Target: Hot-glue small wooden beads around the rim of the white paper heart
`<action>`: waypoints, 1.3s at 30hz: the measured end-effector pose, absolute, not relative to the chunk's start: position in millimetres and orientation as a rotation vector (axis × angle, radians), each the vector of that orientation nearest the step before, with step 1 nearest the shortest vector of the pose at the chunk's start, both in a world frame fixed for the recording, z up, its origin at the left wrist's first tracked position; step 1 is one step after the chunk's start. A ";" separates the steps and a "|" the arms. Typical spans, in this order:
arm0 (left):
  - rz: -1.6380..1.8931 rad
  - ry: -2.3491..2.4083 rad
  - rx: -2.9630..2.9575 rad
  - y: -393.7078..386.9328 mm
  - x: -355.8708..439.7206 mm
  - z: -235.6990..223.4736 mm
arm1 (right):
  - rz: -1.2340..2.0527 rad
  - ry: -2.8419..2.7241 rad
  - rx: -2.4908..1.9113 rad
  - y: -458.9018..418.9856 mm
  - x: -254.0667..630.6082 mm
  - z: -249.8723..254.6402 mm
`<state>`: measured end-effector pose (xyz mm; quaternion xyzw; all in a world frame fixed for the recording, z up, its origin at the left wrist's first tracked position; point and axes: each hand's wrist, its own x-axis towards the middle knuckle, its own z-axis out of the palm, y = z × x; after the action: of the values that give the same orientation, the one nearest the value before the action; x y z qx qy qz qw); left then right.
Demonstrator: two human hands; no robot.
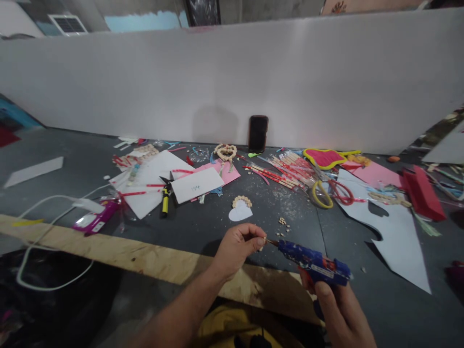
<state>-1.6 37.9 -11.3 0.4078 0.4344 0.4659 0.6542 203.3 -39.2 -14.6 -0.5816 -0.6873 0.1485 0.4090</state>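
- Nearest me, the right hand (335,309) has its fingers wrapped around a blue glue gun (315,262).
- I see the left hand (236,247), fingers pinched on a small pale piece (261,249) at the nozzle.
- Just beyond, loose beads (282,221) lie on the dark counter (203,232).
- Farther, a paper heart (241,212) bears a beaded arc (241,198).
- At the back, I see a phone (257,133) upright.

A long off-white partition (145,87) stands before me along the back of my dark grey bench (199,227), which has a pale wooden strip (155,266) at its near edge. Over the top I see a grey wall (268,10) with a light blue patch (143,21). The light is dim.
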 end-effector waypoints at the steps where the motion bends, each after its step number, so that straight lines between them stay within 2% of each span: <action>1: 1.060 0.978 0.923 37.8 -1.3 -11.7 | 0.378 -1.729 -1.460 -38.9 203.2 -14.3; 8: 1.074 0.970 0.893 37.9 0.4 -12.5 | 0.449 -1.736 -1.446 -40.5 202.8 -10.2; 12: 1.107 0.991 0.859 38.8 -3.3 -13.2 | 0.442 -1.749 -1.577 -36.8 212.7 -13.0; 15: 1.114 1.031 0.849 38.6 -8.9 -15.2 | 0.232 -1.761 -1.764 -25.5 229.3 -21.2; 20: 1.092 1.083 0.846 35.7 -16.5 -19.3 | -0.341 -1.977 -2.013 -9.2 256.8 -38.2; 25: 1.074 1.136 0.849 31.9 -21.8 -23.4 | -0.491 -2.021 -1.998 -10.4 256.7 -34.6; 28: 1.065 1.135 0.845 29.9 -24.4 -25.5 | -0.368 -1.998 -1.746 -9.0 239.3 -23.6; 32: 1.070 1.119 0.833 27.4 -24.6 -24.5 | 0.084 -2.216 -1.333 3.7 200.8 -22.3; 39: 1.045 1.129 0.861 21.4 -27.9 -20.9 | 0.469 -2.394 -1.323 29.7 153.3 -32.4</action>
<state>-27.9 21.4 -20.9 0.3769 0.4943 0.4575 0.6359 153.3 29.7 -32.4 -0.4687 -0.8482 0.1663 0.1824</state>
